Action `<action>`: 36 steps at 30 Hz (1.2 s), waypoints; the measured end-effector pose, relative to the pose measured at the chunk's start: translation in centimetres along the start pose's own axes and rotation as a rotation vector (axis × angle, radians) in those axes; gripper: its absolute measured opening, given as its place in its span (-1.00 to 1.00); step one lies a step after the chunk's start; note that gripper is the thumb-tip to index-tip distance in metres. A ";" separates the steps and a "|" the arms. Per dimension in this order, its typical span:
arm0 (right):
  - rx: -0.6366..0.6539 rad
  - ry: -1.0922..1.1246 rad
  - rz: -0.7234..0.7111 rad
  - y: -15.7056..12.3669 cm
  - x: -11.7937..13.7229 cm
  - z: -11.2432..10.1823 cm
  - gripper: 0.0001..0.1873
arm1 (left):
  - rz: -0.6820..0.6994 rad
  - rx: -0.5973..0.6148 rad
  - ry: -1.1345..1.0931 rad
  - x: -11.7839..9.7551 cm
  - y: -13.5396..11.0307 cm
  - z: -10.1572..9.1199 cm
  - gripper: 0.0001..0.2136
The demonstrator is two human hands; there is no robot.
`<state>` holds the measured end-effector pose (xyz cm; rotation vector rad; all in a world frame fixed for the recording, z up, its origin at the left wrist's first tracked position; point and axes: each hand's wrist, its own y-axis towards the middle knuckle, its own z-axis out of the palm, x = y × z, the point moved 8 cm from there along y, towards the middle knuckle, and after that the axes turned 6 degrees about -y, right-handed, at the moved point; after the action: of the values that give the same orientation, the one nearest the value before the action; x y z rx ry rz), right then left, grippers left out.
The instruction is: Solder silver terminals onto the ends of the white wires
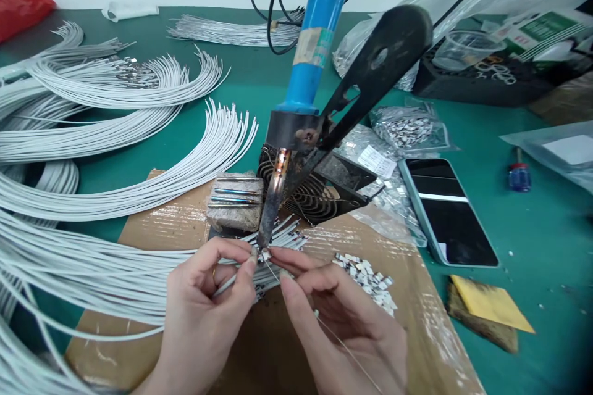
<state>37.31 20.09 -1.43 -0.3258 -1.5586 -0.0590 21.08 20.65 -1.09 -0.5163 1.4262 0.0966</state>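
A blue-handled soldering iron (308, 68) is held in a black bracket, its dark tip pointing down between my hands. Just under that tip sits a small metal-and-white connector piece (264, 255). My left hand (208, 302) pinches a white wire (225, 286) by its end, close to the connector. With thumb and fingers closed, my right hand (345, 315) grips a thin solder wire (349, 352) that runs up to the tip; its forefinger is at the connector's right side. More white wires (106, 278) lie beneath and left of my left hand.
Small connector pieces (368, 281) are heaped on the cardboard (417, 296). Behind the iron's tip stand a sponge-like block (235, 213) and a black fan (315, 194). A phone (451, 213), yellow sponge (493, 302) and screwdriver (519, 173) lie right. Wire bundles (125, 142) fill the left.
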 end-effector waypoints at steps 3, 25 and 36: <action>0.001 -0.005 0.000 0.0 0.0 0.0 -0.74 | 0.000 0.010 -0.019 0.1 0.1 0.0 -0.92; -0.040 -0.051 -0.134 -0.2 0.6 0.0 -0.79 | 0.105 0.091 -0.025 -0.8 1.0 0.1 -0.91; -0.041 -0.069 -0.162 -0.4 0.9 0.2 -0.79 | 0.144 0.069 0.002 -1.2 0.9 -0.1 -0.90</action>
<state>37.08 19.89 -0.52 -0.2354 -1.6521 -0.2086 20.48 21.69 -0.18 -0.3565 1.4623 0.1618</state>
